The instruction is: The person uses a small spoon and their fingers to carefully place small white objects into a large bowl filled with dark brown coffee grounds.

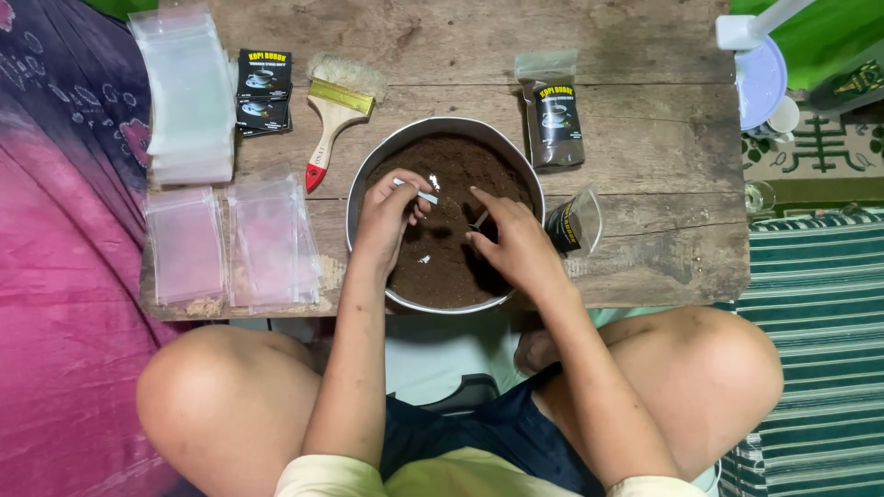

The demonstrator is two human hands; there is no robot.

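Brown ground powder (451,230) fills a round metal bowl (361,189) that stands on a weathered wooden tabletop (645,55), at the edge nearest the seated person. Over the powder, the left hand (387,216) has its fingers curled around a small white spoon (416,191). The right hand (516,241) rests in the bowl with its fingers half bent and the forefinger stretched out; whether it grips anything I cannot tell. Just right of the bowl an opened clear pouch (575,221) leans, and a filled pouch (552,110) lies beyond it. A paintbrush (333,115) and stacked empty clear bags (184,92) lie to the left.
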